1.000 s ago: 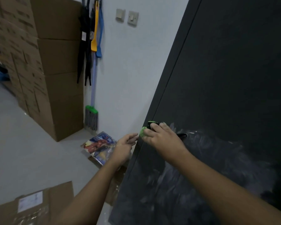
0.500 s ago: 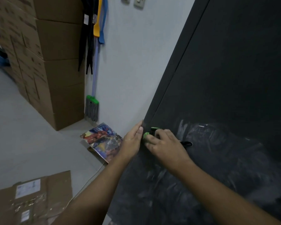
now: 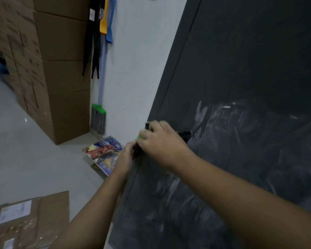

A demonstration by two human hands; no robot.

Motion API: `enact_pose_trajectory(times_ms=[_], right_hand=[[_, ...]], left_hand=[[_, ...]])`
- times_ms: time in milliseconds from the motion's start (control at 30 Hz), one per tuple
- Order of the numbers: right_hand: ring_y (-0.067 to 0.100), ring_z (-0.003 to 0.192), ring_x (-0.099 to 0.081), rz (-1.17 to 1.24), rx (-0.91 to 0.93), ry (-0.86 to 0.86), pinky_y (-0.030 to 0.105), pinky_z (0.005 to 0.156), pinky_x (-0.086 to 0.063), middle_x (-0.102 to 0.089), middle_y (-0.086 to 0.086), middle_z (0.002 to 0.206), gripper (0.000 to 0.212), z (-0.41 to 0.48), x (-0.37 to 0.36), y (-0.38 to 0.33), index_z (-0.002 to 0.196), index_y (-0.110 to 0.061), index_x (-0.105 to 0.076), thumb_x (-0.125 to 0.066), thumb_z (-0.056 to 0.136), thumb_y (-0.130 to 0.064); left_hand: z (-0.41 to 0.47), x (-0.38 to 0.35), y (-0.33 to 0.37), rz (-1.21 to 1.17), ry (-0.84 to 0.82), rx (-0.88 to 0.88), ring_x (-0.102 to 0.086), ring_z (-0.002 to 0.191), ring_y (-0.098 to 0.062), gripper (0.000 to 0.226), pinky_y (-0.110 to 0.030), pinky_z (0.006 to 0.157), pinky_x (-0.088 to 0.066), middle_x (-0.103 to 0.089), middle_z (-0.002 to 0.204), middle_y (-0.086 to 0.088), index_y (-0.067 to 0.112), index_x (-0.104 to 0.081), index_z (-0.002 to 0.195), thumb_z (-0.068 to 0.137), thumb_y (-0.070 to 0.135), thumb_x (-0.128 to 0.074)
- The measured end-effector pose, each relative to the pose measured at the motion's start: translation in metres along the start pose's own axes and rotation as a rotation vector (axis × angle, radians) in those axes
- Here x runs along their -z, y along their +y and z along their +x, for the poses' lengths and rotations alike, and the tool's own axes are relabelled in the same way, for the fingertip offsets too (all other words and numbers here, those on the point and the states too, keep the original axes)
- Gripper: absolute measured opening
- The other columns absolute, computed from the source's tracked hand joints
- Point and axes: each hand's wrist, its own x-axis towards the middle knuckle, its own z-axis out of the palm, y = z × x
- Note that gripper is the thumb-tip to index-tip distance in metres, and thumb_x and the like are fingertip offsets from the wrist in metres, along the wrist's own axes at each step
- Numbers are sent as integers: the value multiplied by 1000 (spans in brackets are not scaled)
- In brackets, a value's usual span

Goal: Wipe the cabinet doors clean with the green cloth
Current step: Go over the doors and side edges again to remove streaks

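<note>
Right hand (image 3: 162, 146) grips green cloth (image 3: 139, 136) on cabinet door (image 3: 241, 69) — left hand (image 3: 127, 156) at its edge, grip unclear

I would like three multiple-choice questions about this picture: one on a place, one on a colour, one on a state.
1. Where does the broom stand?
A in a bucket
B against the white wall
C on a table

2. What colour is the broom's head?
A green
B red
C yellow

3. How does the cabinet door look near the right hand?
A smeared whitish
B spotless
C broken

Answers: B, its handle runs up along the wall; A, a green block sits above the bristles; A, pale streaks cover that area.
</note>
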Motion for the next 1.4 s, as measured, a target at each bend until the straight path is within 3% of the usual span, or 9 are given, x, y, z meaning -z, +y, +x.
enact_pose_trajectory(times_ms=[133, 267, 500, 667, 867, 1100, 1233, 1300, 1400], right_hand=[[29, 106, -58, -79, -149, 196, 43, 88, -46, -65, 0, 120, 34, 3, 15, 27, 119, -20, -68, -59, 87, -15], [32, 112, -52, -110, -84, 136, 45, 92, -41, -57, 3, 131, 39, -14, -12, -6, 128, -18, -62, -47, 92, -15], [26, 112, -47, 33, 16, 16, 39, 91, -41, -60, -7, 124, 33, -40, -16, -16, 120, -25, -65, -53, 92, -12], [34, 104, -51, -46, -276, 486, 45, 89, -42, -65, 3, 127, 43, -60, 27, 54, 125, -17, -68, -59, 86, 1], [31, 108, -48, -142, -205, 428, 44, 90, -40, -59, -1, 132, 39, -75, 20, 50, 130, -22, -62, -52, 96, -5], [25, 101, -46, -116, -179, 275, 33, 80, -36, -64, -5, 124, 46, -92, -6, 31, 126, -25, -63, -64, 85, -3], [24, 99, -50, -93, -104, 225, 37, 86, -46, -64, -10, 124, 32, -120, 18, 38, 116, -25, -68, -52, 90, -15], [30, 87, -54, -124, -190, 457, 43, 81, -49, -67, -5, 118, 38, -134, 44, 64, 112, -21, -71, -39, 90, -23], [39, 93, -53, -124, -488, 731, 47, 83, -48, -66, -1, 123, 37, -161, 74, 111, 117, -21, -71, -54, 85, -15]], left_hand=[[-10, -5, -12, 29, -18, -64, -61, 97, 16, 42, -6, 86, -46, -68, 106, 20, 27, -63, 113, 109, 12, -25], [-11, -11, -25, 109, 54, -173, -61, 116, -9, 40, -30, 104, -46, -68, 120, 1, 18, -64, 124, 110, 18, -27], [-21, -23, -28, -60, 145, -130, -65, 104, -25, 37, -40, 88, -52, -72, 105, -9, 23, -72, 104, 104, 32, -37], [-22, -30, -33, 31, 186, -210, -60, 102, -16, 34, -50, 100, -47, -67, 104, 3, 32, -67, 96, 100, 40, -35], [-12, -30, -49, 22, 179, -259, -64, 106, -23, 36, -56, 97, -49, -71, 107, -1, 34, -69, 100, 92, 46, -36], [-12, -28, -24, 446, 114, -222, -57, 115, -32, 93, -53, 102, -44, -61, 127, -13, 15, -57, 128, 75, 87, -31], [-54, -50, 29, 717, 151, -277, -28, 141, -39, 72, -51, 114, -27, -30, 153, -23, 11, -25, 153, 101, 60, -27], [-67, -71, 54, 749, 133, -373, -16, 146, -37, 67, -50, 116, -20, -16, 158, -20, 19, -10, 158, 103, 49, -34], [-78, -100, 86, 751, 57, -498, -12, 147, -35, 65, -46, 118, -17, -12, 161, -15, 25, -9, 158, 102, 33, -41]])
